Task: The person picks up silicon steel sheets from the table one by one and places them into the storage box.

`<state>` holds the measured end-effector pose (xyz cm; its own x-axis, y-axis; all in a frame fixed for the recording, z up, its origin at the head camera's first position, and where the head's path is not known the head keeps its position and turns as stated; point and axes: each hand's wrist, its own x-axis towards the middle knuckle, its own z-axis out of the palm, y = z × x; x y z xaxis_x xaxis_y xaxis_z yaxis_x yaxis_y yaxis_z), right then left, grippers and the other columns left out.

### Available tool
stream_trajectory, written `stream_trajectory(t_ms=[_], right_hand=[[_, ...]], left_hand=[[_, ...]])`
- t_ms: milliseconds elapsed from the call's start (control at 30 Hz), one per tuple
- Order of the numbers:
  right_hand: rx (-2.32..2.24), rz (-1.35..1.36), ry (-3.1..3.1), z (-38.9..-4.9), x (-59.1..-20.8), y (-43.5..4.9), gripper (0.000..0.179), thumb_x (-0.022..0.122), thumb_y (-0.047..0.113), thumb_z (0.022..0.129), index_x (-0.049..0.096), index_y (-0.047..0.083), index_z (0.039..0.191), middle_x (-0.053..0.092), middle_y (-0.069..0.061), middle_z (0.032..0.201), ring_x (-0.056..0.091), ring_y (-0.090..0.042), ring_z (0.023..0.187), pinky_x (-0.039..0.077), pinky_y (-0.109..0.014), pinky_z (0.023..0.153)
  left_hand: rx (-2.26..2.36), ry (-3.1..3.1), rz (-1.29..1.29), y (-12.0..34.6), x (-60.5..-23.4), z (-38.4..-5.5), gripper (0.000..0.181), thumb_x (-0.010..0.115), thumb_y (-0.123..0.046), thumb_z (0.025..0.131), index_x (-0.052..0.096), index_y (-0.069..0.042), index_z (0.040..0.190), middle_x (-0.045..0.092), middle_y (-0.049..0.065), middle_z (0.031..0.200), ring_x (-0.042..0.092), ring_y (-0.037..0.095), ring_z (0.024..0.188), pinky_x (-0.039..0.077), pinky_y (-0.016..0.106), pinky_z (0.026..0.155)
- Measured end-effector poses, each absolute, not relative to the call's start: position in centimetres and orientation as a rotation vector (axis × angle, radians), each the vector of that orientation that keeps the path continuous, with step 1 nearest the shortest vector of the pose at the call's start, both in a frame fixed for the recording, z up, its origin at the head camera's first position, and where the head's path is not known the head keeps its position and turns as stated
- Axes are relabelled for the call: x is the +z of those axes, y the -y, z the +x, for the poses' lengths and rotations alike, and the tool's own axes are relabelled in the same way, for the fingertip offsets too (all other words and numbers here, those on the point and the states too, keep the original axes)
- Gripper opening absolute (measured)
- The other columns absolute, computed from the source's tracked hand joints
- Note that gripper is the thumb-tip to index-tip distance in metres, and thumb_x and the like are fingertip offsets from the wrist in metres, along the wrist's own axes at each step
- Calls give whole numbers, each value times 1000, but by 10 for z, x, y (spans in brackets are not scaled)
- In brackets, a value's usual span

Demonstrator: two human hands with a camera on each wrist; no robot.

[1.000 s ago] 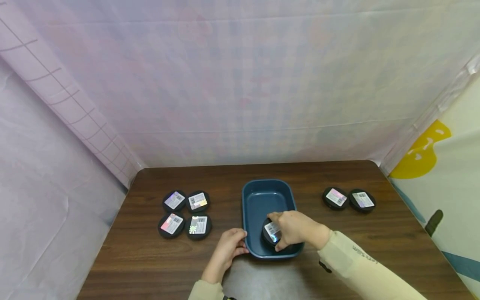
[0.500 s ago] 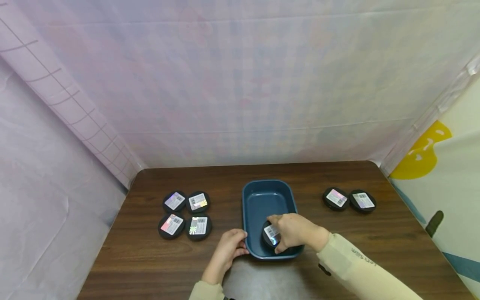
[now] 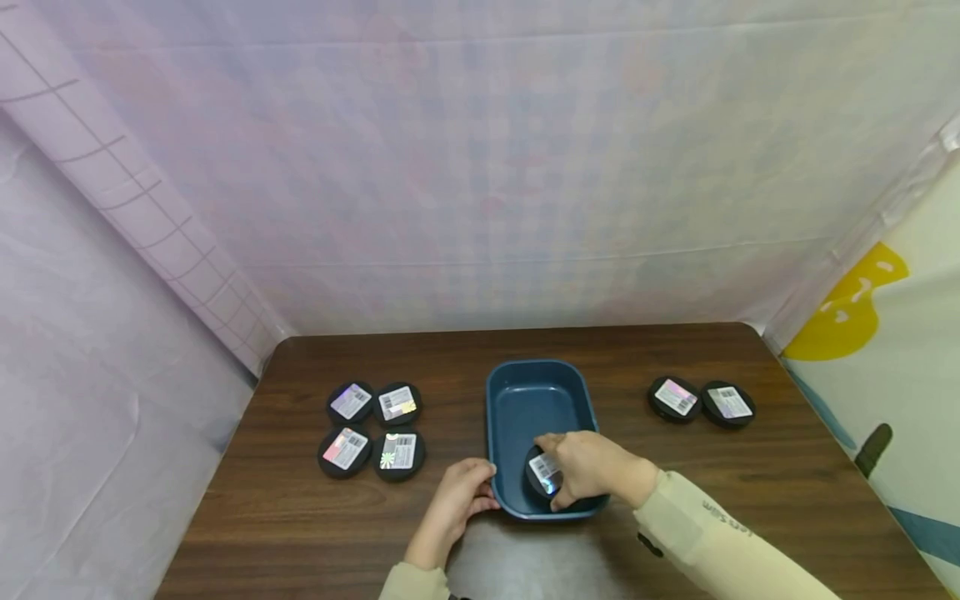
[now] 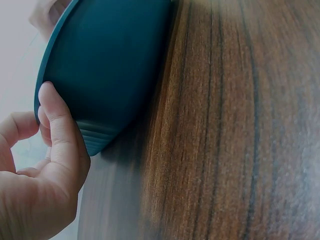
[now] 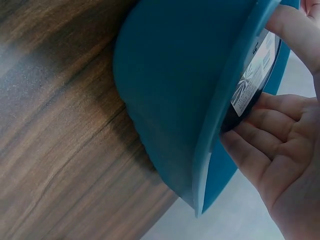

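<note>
A deep blue rectangular tray (image 3: pixel 532 404) stands in the middle of the wooden table. My left hand (image 3: pixel 459 493) pinches its near left rim; in the left wrist view the thumb and fingers (image 4: pixel 57 120) lie on either side of the wall. Inside the tray's near end is a flat round black container (image 3: pixel 542 473) with a white barcode label facing up. My right hand (image 3: pixel 588 462) reaches over from the right and grips it by its edge, covering its right part. The right wrist view shows the labelled container (image 5: pixel 256 70) just behind the tray's rim, between thumb and fingers.
Several matching black containers (image 3: pixel 397 454) sit in a block left of the tray. Two more (image 3: pixel 675 398) lie side by side at the right. A pale cloth wall (image 3: pixel 487 183) rises behind the table's (image 3: pixel 300 517) far edge.
</note>
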<state>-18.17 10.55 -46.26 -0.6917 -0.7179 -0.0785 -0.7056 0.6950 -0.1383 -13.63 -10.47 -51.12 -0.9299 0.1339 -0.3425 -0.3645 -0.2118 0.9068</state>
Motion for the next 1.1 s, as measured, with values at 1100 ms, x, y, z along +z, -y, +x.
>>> stream_trajectory(t_ms=[1100], right_hand=[[-164, -1220, -2799, -180, -472, -108, 86, 83, 46, 54, 57, -5, 118, 64, -16, 112, 64, -23, 93, 53, -32, 81]], left_hand=[[2197, -1731, -273, 104, -509, -136, 23, 53, -9, 83, 53, 11, 94, 50, 2, 64, 51, 9, 57, 51, 21, 52]])
